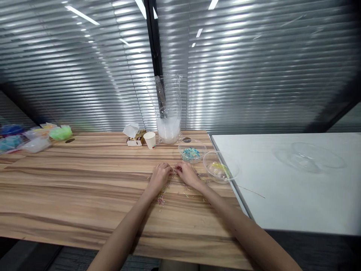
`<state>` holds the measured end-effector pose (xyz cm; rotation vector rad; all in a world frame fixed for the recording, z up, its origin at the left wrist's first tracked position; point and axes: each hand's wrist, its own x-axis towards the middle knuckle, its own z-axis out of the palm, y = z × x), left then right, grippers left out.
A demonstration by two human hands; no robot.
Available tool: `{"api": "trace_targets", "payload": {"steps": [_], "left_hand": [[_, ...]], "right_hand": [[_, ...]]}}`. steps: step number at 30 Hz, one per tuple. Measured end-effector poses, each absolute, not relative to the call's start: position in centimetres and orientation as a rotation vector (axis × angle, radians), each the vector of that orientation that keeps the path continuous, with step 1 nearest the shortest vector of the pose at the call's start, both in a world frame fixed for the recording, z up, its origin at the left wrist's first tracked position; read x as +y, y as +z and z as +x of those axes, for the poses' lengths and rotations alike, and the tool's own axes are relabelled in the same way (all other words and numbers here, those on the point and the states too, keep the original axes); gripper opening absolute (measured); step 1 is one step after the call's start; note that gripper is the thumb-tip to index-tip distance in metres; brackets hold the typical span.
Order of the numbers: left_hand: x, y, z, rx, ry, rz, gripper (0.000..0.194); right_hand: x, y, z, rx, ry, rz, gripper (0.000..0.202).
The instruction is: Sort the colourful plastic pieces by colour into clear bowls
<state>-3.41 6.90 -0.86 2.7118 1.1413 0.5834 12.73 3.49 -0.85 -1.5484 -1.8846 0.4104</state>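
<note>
Over the wooden table [84,188], my left hand [161,175] and my right hand [186,174] are close together, fingertips nearly meeting. Both have their fingers pinched; whatever is between them is too small to make out. Under and around my wrists lie scattered thin bits, with a pinkish cluster [160,198] beside my left forearm. Just beyond my right hand stands a clear bowl [205,152] holding blue and pale pieces [190,153]. To its right, another clear bowl [235,174] contains yellow pieces [220,166] and sits across the joint between the two tables.
A paper cup [150,140], a tissue box [136,140] and a clear bag with white contents [169,130] stand at the back. Colourful bags [36,141] lie far left. On the white table [282,207] are a clear lid-like item [317,155] and a thin strand [252,191].
</note>
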Motion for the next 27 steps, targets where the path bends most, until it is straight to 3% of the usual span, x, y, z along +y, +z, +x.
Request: {"api": "trace_targets", "payload": {"steps": [7, 27], "left_hand": [[6.4, -0.9, -3.6, 1.043, 0.604, 2.688, 0.012], [10.2, -0.7, -7.9, 1.263, 1.205, 1.968, 0.016]], "right_hand": [[3.2, -1.0, 13.0, -1.888, 0.461, -1.485, 0.020], [2.6, -1.8, 13.5, -1.874, 0.426, -1.398, 0.018]]}}
